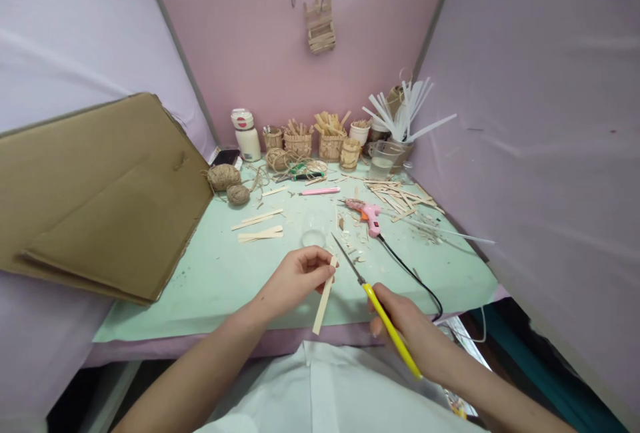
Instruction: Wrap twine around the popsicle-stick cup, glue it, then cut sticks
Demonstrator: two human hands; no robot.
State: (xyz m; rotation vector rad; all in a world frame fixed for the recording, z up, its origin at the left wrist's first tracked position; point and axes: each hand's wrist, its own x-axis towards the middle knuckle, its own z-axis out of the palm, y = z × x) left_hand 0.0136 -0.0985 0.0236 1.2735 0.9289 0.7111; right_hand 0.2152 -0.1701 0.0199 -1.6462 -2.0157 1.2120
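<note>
My left hand (305, 270) is closed on a flat, pale wooden craft stick (324, 303), pinching it near its upper end while the lower end slants toward me. In my right hand (400, 320) is a pair of yellow-handled scissors (383, 313), seen almost edge-on. Their long dark blade points up and left, a little right of the stick and apart from it. Whether the blades are parted cannot be made out. Just beyond my left hand stands a clear plastic cup (313, 233).
A pink glue gun (369, 214) with a black cord lies right of centre, near scraps and loose sticks (400, 196). Left are pale sticks (260, 234), twine balls (224, 177) and cardboard (115, 200). Stick-filled baskets (331, 146) and a water cup (383, 163) line the back.
</note>
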